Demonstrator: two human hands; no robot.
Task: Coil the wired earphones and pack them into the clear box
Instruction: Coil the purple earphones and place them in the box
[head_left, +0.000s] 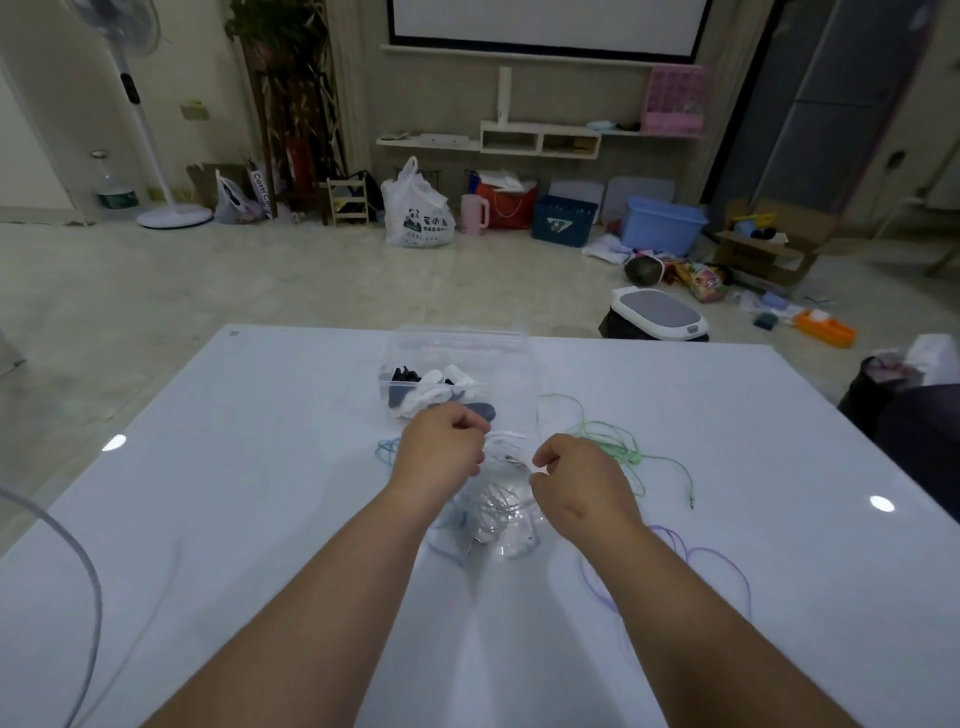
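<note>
Left grip (441, 447) and right grip (576, 475) both pinch 1 white earphone cable (511, 452) between them; 1 clear box (462, 338) just beyond left grip; beside grips: green cable (613, 441), purple cable (727, 566), blue cable (384, 452)

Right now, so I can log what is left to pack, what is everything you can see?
box: one, clear, open, far middle of table; black and white items inside
white earphones: one, between the hands
green earphones: one, loose, right of the hands
purple earphones: one, loose, near right
blue earphones: one, left, partly hidden
table: one, white
fan: one, white, floor far left
bins: two, blue, floor by far wall
hands: left hand and right hand pinch the white earphones
</note>
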